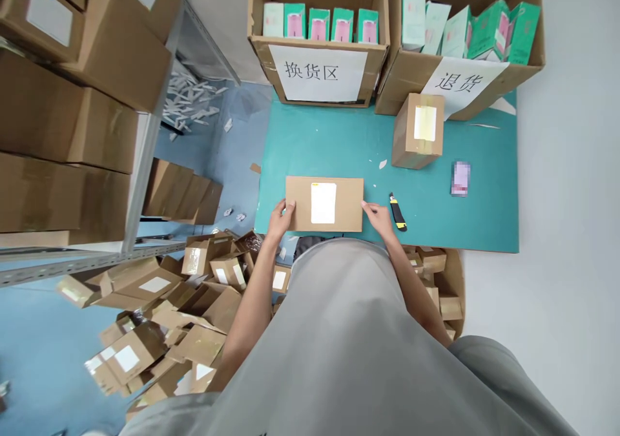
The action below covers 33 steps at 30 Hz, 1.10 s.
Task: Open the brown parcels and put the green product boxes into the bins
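Observation:
A flat brown cardboard box [300,205] with a white label [323,203] on top lies at the front edge of the green table [334,145]. My left hand [281,219] grips its left end, thumb on the upper face and the other fingers partly hidden. At the opposite end, my right hand [378,218] holds the right edge between thumb and fingers. Just right of that hand lies a black and yellow utility knife [397,212].
Behind stand two open cartons, a left carton [259,51] and a right carton [411,74], both holding green-and-white boxes. A taped parcel [407,135] and a blurred pink item [460,178] are on the table. Shelving [145,165] and discarded boxes [194,320] lie left.

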{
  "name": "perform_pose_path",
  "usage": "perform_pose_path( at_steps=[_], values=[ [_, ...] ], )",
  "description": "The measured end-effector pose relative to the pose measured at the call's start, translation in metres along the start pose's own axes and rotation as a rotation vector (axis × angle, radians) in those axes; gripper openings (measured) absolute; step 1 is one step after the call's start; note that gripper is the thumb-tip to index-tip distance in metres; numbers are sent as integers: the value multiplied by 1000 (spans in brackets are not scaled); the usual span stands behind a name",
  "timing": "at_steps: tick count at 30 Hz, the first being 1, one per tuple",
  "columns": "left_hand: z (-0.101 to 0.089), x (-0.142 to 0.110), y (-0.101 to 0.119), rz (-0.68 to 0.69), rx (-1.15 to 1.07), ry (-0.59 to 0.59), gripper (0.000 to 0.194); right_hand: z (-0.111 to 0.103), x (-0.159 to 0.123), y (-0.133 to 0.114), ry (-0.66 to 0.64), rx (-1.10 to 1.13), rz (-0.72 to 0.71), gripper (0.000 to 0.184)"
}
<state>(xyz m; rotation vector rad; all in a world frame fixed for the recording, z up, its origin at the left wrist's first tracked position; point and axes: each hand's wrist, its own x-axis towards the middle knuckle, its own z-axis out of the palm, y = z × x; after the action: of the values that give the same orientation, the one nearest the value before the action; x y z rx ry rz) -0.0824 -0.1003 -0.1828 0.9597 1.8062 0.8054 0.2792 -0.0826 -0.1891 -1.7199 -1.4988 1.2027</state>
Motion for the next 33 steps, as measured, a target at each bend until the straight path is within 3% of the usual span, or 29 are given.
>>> perform_pose_path(
  at_steps=[3,6,9,13,16,19,25,29,33],
  values=[
    [4,4,1,-91,19,-56,50,9,10,-2,2,-63,36,88],
    [6,0,6,-90,7,-62,52,7,16,-1,-26,-144,30,76],
    [6,-11,23,-5,30,-67,54,0,19,3,-9,-224,33,68],
    [13,-35,63,167,168,-139,54,-18,17,22,74,-227,102,67],
    [36,-59,95,284,308,-171,61,-32,15,42,180,-189,145,67],
    [73,-81,119,405,417,-215,77,-40,15,58,280,-158,195,66],
    [136,-114,148,524,510,-310,103,-43,18,71,331,-149,263,61],
    [152,-123,155,558,501,-335,105,-45,18,75,339,-129,290,61],
    [150,-123,155,566,481,-341,103,-46,18,77,337,-117,300,62]
  ],
)
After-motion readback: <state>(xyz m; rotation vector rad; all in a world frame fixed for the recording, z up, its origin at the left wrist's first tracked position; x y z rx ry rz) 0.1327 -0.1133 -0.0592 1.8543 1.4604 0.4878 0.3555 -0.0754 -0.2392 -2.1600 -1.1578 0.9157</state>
